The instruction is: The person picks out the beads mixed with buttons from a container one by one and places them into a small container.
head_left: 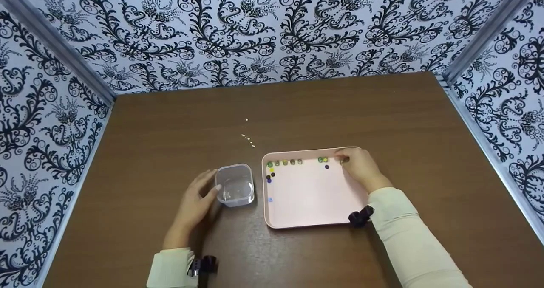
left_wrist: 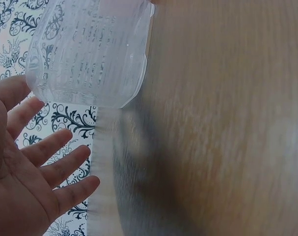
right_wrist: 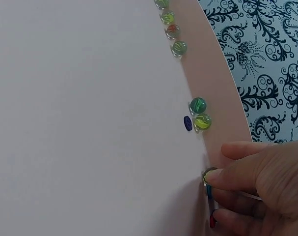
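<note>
Pink tray (head_left: pixel 314 194) on brown table (head_left: pixel 425 152); row of glass marbles (head_left: pixel 292 162) inside, along far wall. Right hand (head_left: pixel 361 167) at tray's far right corner, fingers curled, fingertips holding greenish marble (right_wrist: pixel 206 175) low beside wall. Dark blue disc (right_wrist: pixel 188 123) near two other marbles. Clear plastic container (head_left: pixel 236 188) just left of tray, not touching it. Left hand (head_left: pixel 196 203) spread wide, touching container's left side, not clasping.
</note>
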`<state>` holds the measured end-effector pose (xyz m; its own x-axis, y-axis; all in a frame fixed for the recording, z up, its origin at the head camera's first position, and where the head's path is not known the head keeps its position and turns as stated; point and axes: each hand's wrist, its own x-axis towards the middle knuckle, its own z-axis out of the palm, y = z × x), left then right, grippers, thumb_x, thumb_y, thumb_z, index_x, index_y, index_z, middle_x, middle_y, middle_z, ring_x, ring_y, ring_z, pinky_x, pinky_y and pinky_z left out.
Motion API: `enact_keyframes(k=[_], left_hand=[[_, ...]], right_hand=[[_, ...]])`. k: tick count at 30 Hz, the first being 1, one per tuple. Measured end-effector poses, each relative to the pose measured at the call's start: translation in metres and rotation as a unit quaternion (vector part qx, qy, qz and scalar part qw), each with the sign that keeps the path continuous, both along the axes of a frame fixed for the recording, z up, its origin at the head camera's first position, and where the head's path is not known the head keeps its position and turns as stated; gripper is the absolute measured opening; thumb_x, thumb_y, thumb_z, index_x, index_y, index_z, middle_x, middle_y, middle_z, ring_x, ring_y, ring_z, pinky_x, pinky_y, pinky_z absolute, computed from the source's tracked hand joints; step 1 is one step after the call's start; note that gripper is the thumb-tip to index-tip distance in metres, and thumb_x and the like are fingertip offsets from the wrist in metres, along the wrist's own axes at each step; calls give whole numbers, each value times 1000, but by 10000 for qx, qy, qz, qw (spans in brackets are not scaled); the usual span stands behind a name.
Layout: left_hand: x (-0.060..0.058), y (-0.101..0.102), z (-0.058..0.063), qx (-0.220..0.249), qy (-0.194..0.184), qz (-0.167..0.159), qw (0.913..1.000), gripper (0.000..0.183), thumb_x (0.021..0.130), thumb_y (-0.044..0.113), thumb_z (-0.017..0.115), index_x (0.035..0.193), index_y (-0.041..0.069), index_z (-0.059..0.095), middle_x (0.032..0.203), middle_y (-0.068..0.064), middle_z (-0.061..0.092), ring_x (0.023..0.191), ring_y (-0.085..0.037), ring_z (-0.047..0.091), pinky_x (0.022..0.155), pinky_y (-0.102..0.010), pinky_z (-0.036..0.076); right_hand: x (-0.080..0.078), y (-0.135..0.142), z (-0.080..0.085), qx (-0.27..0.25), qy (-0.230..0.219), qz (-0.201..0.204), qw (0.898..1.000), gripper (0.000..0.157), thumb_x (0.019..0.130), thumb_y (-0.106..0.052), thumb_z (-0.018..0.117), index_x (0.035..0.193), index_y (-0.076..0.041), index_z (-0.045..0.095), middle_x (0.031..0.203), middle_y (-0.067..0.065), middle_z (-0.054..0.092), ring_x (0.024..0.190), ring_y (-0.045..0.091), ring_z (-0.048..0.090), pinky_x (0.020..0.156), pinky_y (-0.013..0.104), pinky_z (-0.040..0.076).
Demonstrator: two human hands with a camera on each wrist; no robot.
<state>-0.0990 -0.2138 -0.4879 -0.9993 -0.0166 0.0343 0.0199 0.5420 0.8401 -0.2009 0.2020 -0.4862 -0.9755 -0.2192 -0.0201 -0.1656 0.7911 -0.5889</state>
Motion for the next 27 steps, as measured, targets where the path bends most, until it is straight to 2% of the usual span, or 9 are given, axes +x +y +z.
enact_keyframes(k=[8, 16, 21, 27], left_hand=[[0, 1, 1, -72, -15, 2, 10000, 44, 92, 15, 64, 134, 3, 56, 144, -23, 45, 137, -39, 36, 113, -55, 24], [-1, 0, -1, -184, -13, 22, 9998, 44, 93, 15, 64, 134, 2, 56, 143, -23, 46, 137, -39, 36, 113, -55, 24], [-1, 0, -1, -196, -25, 20, 9998, 44, 93, 15, 64, 134, 2, 56, 143, -22, 46, 137, -39, 36, 114, -54, 24], [-1, 1, 0, -157, 49, -4, 9999, 43, 93, 14, 64, 133, 1, 57, 141, -24, 47, 136, -40, 37, 113, -55, 25]], right_hand=[[0, 1, 1, 58, -139, -9, 9999, 34, 82, 13, 55, 109, 1, 71, 113, 21, 67, 103, 36, 62, 90, 48, 50], [0, 2, 2, -186, -227, -27, 9996, 32, 85, 13, 57, 112, 1, 70, 116, 22, 66, 109, 39, 60, 96, 50, 47], [0, 2, 3, -376, -334, -63, 9987, 31, 86, 10, 57, 113, 3, 69, 116, 24, 65, 110, 39, 60, 96, 50, 47], [1, 3, 6, -571, -395, -73, 9976, 29, 86, 9, 57, 113, 3, 69, 109, 22, 67, 103, 37, 61, 91, 49, 49]])
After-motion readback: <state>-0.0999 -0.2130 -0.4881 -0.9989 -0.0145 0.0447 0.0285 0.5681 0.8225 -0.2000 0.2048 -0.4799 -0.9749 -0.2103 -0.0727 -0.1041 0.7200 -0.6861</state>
